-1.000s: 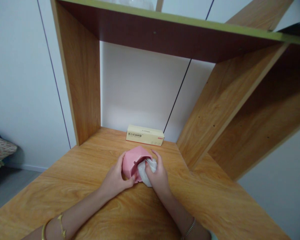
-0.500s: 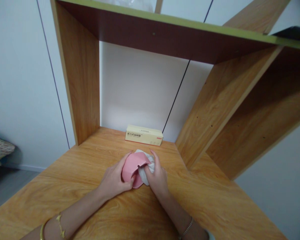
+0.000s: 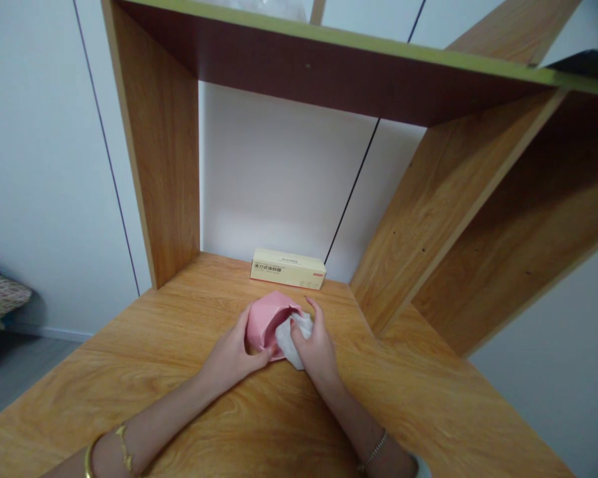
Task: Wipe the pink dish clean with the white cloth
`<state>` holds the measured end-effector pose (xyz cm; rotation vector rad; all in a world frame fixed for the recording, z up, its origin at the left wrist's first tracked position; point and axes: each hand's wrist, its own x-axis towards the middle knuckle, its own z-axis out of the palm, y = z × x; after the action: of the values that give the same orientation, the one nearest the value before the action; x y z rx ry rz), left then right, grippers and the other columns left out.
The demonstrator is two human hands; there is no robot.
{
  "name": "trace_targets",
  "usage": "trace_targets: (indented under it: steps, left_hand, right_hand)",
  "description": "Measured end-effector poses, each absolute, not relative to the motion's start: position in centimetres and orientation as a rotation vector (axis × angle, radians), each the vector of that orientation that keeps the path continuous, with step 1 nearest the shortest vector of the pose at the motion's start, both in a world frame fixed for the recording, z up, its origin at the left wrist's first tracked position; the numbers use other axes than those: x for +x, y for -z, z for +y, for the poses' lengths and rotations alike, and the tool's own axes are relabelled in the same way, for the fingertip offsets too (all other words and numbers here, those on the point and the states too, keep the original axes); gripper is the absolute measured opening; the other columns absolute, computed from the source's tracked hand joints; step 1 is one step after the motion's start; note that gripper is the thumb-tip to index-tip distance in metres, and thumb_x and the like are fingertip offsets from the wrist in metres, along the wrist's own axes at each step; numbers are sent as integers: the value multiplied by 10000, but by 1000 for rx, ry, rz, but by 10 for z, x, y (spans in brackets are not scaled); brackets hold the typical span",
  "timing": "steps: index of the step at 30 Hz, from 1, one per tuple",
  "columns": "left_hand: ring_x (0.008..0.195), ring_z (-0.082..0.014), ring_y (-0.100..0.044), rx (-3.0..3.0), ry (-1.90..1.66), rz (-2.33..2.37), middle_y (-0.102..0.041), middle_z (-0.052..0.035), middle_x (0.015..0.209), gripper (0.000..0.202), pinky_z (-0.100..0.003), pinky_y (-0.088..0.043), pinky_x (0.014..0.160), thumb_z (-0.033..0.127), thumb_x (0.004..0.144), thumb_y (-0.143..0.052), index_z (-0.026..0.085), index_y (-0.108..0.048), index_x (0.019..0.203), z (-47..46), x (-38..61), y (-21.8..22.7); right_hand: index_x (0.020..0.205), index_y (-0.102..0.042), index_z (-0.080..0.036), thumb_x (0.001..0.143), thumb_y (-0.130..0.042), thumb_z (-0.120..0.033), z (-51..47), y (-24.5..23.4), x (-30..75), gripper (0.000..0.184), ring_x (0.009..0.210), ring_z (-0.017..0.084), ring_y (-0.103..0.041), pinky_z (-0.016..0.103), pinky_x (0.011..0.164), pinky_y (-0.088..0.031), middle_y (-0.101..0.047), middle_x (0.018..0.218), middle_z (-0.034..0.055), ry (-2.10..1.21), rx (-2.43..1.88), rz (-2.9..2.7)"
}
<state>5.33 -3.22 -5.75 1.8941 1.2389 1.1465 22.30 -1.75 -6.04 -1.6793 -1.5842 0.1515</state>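
Left hand (image 3: 232, 355) is gripping the pink bowl (image 3: 266, 318), tipped on its side on the wooden desk (image 3: 154, 372). Right hand (image 3: 316, 348) is pinching a white cloth (image 3: 292, 335), pressing it at the bowl's mouth. Beige box (image 3: 288, 268) is lying beyond them, near the white wall (image 3: 279, 179).

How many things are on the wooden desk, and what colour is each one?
Pink: 1, the pink bowl, tipped on its side in the left hand.
White: 1, the white cloth, gripped by the right hand at the bowl's opening.
Cream: 1, the long box at the back of the desk.
Total: 3
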Motion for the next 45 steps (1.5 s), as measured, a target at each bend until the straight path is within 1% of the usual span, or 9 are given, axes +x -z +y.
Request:
trace_targets:
  steps: [3,7,14,19,26,35,41,43,45]
  left_hand:
    - [1019,-249,-547,1956,-1089,1335,-535,-95,1204,713,-368,-429,869,322,676,-593,198,-294,1311,-35,52,51]
    - [1016,-266,-552,2022,-1011,1445,-531,-86,1223,776,-375,-424,859,277,646,-600,218,-261,1342,-40,52,44]
    - [1008,-286,-552,2094,-1077,1380,-549,-102,1190,767,-383,-416,859,379,670,-600,229,-279,1350,-41,49,42]
    - [816,-275,-617,1885,-1125,1442,-616,-111,998,939,-391,-465,724,493,665,-606,180,-102,1393,-41,53,45]
    - [1083,-282,-511,1854,-1127,1334,-448,-155,1282,924,-408,-415,882,476,663,-622,184,-106,1373,-40,59,53]
    - [1047,-273,-533,1812,-1131,1323,-545,-127,1172,828,-415,-413,895,431,646,-640,185,-243,1331,-37,55,50]
    - [1032,-233,-544,1607,-1278,1233,-569,-107,1138,585,-364,-419,900,361,669,-612,147,-443,1186,-25,56,56]
    - [968,-218,-576,1473,-1317,1238,-601,-102,1074,521,-332,-450,846,370,667,-613,133,-497,1117,-19,55,59]
    - [747,-180,-621,1312,-1320,1261,-644,-82,916,496,-280,-496,654,395,657,-624,129,-520,1062,-14,53,60]
  right_hand:
    - [1278,-386,-199,760,-465,-358,-21,53,223,547,629,213,-630,279,585,-433,-676,707,44,114,-1772,-1689]
    - [1271,-398,-156,751,-463,-348,-22,52,225,559,666,219,-632,292,634,-436,-684,773,75,329,-1667,-1772]
    - [1334,-286,-191,789,-395,-326,-23,55,225,572,728,222,-638,298,629,-446,-676,868,56,-57,-1651,-1789]
    - [1326,-296,-196,799,-371,-309,-21,61,222,544,810,213,-623,307,680,-459,-654,965,68,-281,-1564,-1610]
    - [1302,-332,-195,781,-406,-295,-18,66,217,536,853,192,-601,296,734,-449,-640,972,69,-357,-1438,-1476]
    - [1284,-382,-219,737,-497,-387,-23,49,218,583,655,215,-616,301,617,-438,-647,690,19,-120,-1709,-1529]
    - [1264,-398,-225,744,-495,-414,-24,50,220,563,705,215,-621,300,638,-440,-652,789,37,-120,-1610,-1514]
    - [1250,-407,-232,753,-488,-404,-23,52,221,532,719,210,-613,312,662,-442,-649,832,45,-168,-1585,-1480]
    - [1220,-429,-225,755,-483,-400,-19,54,223,500,762,206,-603,315,684,-444,-639,889,57,-201,-1533,-1423]
